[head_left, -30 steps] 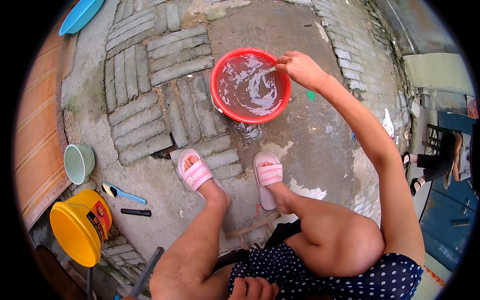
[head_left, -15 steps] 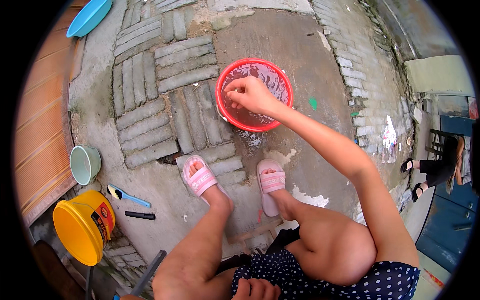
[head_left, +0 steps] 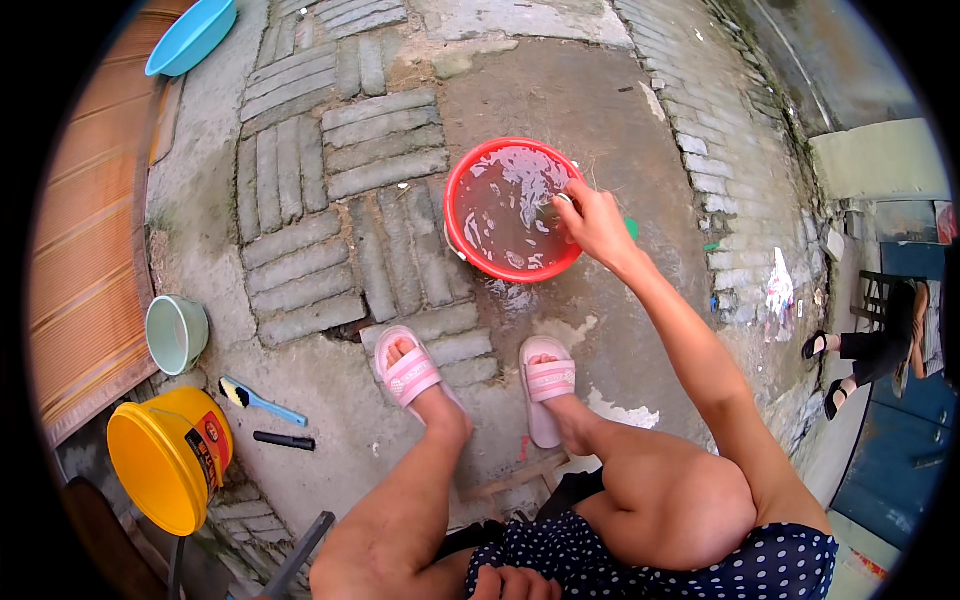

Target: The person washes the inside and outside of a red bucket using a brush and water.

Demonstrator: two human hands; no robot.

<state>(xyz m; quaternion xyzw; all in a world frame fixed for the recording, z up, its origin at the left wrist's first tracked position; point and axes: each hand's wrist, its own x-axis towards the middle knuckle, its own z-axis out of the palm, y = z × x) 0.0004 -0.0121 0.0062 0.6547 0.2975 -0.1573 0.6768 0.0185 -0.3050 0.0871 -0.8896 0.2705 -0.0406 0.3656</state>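
A round red bucket (head_left: 472, 258) holds murky water with bright reflections and stands on the wet ground ahead of my feet. At its right rim is my right hand (head_left: 598, 228), with thumb and fingers pinched together. A small pale spot shows at the fingertips, and I cannot make out what they hold, if anything. My left hand (head_left: 515, 583) lies low against the dark polka-dot cloth (head_left: 640, 550) over my lap. Its fingers are curled, and their tips are hidden.
At left stand a yellow bucket (head_left: 150, 465) and a pale green bucket (head_left: 163, 335). Near them lie a blue-handled brush (head_left: 270, 405) and a black stick-like object (head_left: 284, 440). A blue basin (head_left: 190, 38) is at the far left. Another person's legs (head_left: 865, 345) show at right.
My right hand has moved from above the bucket's water rightward and nearer, to the right rim. My left hand stays at my lap. The whole view has shifted slightly.
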